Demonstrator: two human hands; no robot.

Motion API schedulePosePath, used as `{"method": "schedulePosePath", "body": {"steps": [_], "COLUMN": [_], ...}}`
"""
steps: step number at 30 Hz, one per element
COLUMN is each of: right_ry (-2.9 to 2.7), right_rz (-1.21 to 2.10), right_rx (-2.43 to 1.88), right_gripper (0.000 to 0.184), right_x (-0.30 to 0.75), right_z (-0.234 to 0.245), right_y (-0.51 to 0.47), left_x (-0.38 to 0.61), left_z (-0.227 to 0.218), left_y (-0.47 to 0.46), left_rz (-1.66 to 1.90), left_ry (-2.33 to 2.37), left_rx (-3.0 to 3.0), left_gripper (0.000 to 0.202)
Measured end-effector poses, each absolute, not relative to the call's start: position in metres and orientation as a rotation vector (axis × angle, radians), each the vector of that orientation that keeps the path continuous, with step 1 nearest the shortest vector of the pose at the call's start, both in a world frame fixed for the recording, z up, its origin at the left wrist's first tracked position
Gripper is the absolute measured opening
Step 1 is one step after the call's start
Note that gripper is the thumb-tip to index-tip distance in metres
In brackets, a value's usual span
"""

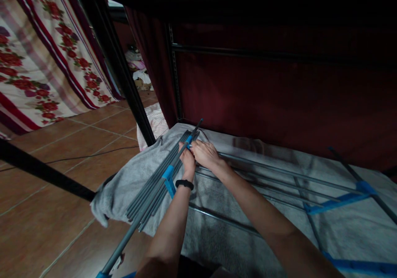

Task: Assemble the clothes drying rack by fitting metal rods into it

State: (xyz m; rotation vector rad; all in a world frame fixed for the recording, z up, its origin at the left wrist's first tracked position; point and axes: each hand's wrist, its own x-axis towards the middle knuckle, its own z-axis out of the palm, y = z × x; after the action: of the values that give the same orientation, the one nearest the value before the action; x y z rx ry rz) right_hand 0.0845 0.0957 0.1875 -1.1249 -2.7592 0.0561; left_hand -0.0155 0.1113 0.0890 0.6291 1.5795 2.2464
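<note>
A bundle of grey metal rods with blue plastic joints lies on a grey blanket spread on the floor. My left hand, with a black band at the wrist, is closed round the far end of the bundle near a blue connector. My right hand sits right beside it, its fingers curled onto the same rod ends. More grey rods with blue clips lie spread flat across the blanket to the right.
A black metal frame post and bar stand to the left over brown floor tiles. A dark red curtain hangs behind the blanket. A floral cloth hangs at the far left.
</note>
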Motion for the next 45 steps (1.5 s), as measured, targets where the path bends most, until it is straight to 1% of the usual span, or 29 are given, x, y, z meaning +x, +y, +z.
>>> {"method": "schedulePosePath", "body": {"steps": [3, 7, 12, 18, 22, 33, 42, 45], "right_ry": [-2.682, -2.603, -2.580, -2.583, -2.589, -2.584, -2.552, -2.539], "right_rz": [-0.030, -0.116, -0.114, -0.048, 0.006, 0.056, 0.030, -0.016], "right_rx": [-1.099, -1.208, -1.287, -1.322, -1.342, -1.348, -1.303, -1.264], "right_gripper": [0.037, 0.037, 0.037, 0.038, 0.036, 0.039, 0.043, 0.041], "right_x": [0.107, 0.150, 0.182, 0.179, 0.179, 0.178, 0.178, 0.179], "right_z": [0.183, 0.176, 0.169, 0.168, 0.170, 0.172, 0.166, 0.163], "right_y": [0.088, 0.080, 0.075, 0.078, 0.078, 0.079, 0.080, 0.080], "left_x": [-0.014, -0.012, -0.011, -0.013, -0.015, -0.013, -0.013, -0.014], "left_z": [0.091, 0.092, 0.091, 0.085, 0.083, 0.081, 0.084, 0.084], "left_y": [0.109, 0.108, 0.101, 0.095, 0.096, 0.105, 0.106, 0.109], "left_rz": [2.221, 2.200, 2.151, 2.098, 2.072, 2.093, 2.113, 2.121], "left_ry": [1.544, 1.495, 1.482, 1.575, 1.614, 1.728, 1.745, 1.742], "left_rx": [0.615, 0.583, 0.701, 0.805, 0.787, 0.694, 0.705, 0.706], "left_gripper": [0.045, 0.049, 0.048, 0.044, 0.047, 0.049, 0.035, 0.032]}}
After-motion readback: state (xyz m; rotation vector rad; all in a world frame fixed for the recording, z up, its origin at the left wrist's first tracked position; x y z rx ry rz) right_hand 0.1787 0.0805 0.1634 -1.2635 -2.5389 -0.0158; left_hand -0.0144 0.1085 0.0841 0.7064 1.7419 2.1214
